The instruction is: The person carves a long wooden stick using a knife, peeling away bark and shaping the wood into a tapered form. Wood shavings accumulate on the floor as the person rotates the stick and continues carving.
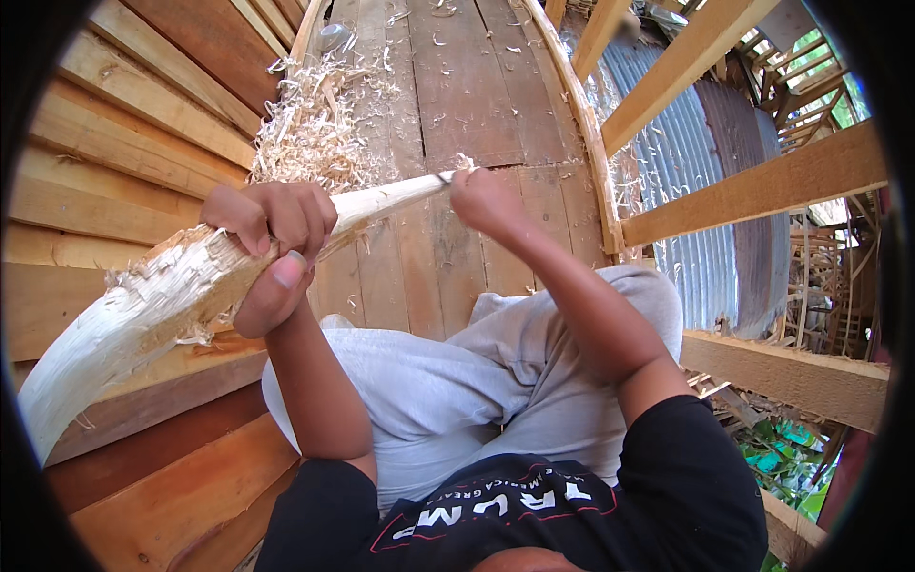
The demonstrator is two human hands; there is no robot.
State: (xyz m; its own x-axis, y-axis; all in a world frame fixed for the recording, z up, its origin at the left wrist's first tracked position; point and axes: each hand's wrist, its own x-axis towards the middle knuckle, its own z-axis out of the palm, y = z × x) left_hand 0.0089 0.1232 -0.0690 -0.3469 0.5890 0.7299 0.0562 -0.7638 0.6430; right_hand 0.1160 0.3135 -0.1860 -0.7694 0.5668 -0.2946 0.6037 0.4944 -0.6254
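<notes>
A long, curved piece of pale wood (143,291) runs from the lower left up to the middle, thick and rough at the left and tapering toward its far right end. My left hand (276,243) is wrapped around its middle, thumb on the near side. At the narrow end, my right hand (483,202) is closed, with a thin dark blade (445,178) showing just left of its fingers against the wood. The blade's handle is hidden in the fist. Small curled shavings stick up beside the right fingers.
A heap of wood shavings (310,133) lies on the plank floor (462,81) beyond the wood. Stacked boards (124,133) line the left side. Wooden rails (753,200) and corrugated metal sheets (691,162) stand at the right. My folded legs (429,372) are below my hands.
</notes>
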